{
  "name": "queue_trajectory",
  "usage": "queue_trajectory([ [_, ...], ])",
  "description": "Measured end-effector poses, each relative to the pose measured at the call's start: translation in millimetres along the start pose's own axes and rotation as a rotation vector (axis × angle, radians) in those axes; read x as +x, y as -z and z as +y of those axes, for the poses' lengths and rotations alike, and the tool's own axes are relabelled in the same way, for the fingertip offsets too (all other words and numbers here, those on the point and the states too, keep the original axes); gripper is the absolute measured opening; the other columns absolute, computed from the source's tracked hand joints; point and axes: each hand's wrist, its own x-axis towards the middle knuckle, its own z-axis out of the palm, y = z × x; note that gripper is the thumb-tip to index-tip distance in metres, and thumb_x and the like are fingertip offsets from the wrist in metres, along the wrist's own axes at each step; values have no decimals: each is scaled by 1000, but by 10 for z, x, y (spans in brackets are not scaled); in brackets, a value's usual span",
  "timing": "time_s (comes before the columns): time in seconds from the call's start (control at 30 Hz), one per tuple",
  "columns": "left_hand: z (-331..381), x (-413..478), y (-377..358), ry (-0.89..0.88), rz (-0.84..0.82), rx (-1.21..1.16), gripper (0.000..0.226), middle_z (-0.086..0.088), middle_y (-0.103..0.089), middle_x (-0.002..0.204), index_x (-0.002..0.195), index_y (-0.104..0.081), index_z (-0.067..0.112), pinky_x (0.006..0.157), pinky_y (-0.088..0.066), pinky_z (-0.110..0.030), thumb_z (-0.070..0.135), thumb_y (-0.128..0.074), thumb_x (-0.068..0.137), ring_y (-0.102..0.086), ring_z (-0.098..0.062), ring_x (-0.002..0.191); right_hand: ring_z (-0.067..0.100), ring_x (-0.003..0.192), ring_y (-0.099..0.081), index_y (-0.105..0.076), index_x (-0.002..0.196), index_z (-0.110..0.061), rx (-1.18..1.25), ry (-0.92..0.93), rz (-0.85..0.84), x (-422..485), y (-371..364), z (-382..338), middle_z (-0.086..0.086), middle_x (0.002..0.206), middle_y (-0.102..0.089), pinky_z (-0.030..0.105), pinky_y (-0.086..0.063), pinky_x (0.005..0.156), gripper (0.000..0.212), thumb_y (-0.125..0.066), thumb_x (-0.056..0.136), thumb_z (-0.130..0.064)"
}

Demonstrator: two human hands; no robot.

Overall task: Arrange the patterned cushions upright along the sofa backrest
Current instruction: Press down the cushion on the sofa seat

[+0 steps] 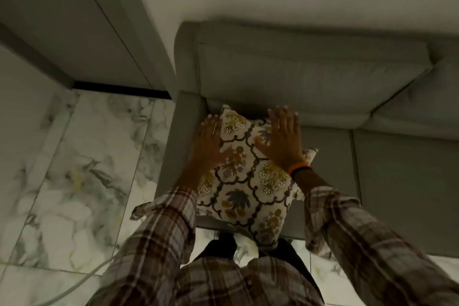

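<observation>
A cream cushion [246, 181] with dark lattice lines and yellow and purple flowers lies tilted at the left end of the grey sofa seat [327, 181], one corner hanging over the front edge. My left hand [208, 144] rests flat on its upper left part, fingers spread. My right hand [283, 136] presses flat on its upper right part, an orange band at the wrist. The cushion's top corner points at the sofa backrest [310, 74], which rises just behind it. Neither hand is closed around the fabric.
The sofa's left armrest [183, 131] runs beside the cushion. Marble-patterned floor tiles [82, 169] lie to the left, with a grey wall panel [74, 20] beyond. A thin white cable [82, 283] crosses the floor at lower left. More sofa seat extends right.
</observation>
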Motion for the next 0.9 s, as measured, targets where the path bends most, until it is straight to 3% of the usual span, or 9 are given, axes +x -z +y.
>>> queue_trajectory([
  [0.1,-26,52,-274,160,-156,-142,109,-14,-16,171,164,-14,15,122,-29,-60,83,-34,80,-24,-37,155,48,160,-32,-43,163,-1,128,-253,-17,-356,-269,129,30,171,-38,65,-16,132,96,-56,94,-66],
  [0.17,-68,30,-411,307,-260,-275,114,-6,-4,173,163,0,36,121,-28,-63,91,-40,71,-19,-35,157,46,163,-26,-36,166,-2,302,-572,-42,-714,-408,178,29,174,-31,60,-12,133,104,-59,89,-70],
  [0.23,-175,82,-579,446,-295,-435,111,-5,-9,173,158,5,52,120,-30,-65,92,-51,70,-26,-37,154,44,163,-25,-26,170,-7,525,-898,13,-972,-506,212,25,177,-25,60,-23,133,112,-59,88,-75],
  [0.3,-226,104,-659,565,-295,-602,115,-2,-26,169,157,-4,55,119,-35,-60,90,-64,65,-35,-33,151,40,159,-36,-22,171,-10,926,-1084,62,-1155,-587,242,19,170,-37,42,-44,124,94,-69,102,-54],
  [0.37,-146,115,-654,603,-290,-644,115,-1,-37,164,159,-13,46,120,-37,-55,83,-71,67,-42,-30,147,35,146,-55,-32,167,-13,1235,-1131,35,-1266,-700,285,10,153,-57,34,-58,110,74,-70,107,-33],
  [0.43,64,198,-589,563,-244,-560,121,-5,-42,162,161,-16,39,118,-40,-53,88,-65,62,-45,-33,144,29,137,-65,-46,162,-17,1275,-1163,54,-1300,-723,481,5,150,-66,54,-56,114,83,-79,95,-55],
  [0.5,367,344,-458,496,-189,-496,119,-8,-45,160,161,-17,37,115,-43,-53,88,-58,61,-48,-36,141,27,136,-67,-53,158,-18,1277,-1115,126,-1328,-713,739,6,151,-68,62,-53,115,97,-80,83,-73],
  [0.7,1783,929,-547,270,-49,-541,110,-4,-39,162,162,-18,28,119,-33,-38,75,-58,71,-40,-16,143,26,135,-68,-52,159,-21,1284,-1092,262,-1187,-182,1967,4,151,-68,58,-54,115,101,-77,80,-79],
  [0.9,3516,1465,-1764,324,-105,-662,130,-3,-23,169,164,1,27,126,-27,-48,83,-67,68,-28,-18,152,13,127,-69,-45,163,-29,1327,-1072,258,-1356,139,4109,0,153,-65,57,-55,114,109,-72,76,-89],
])
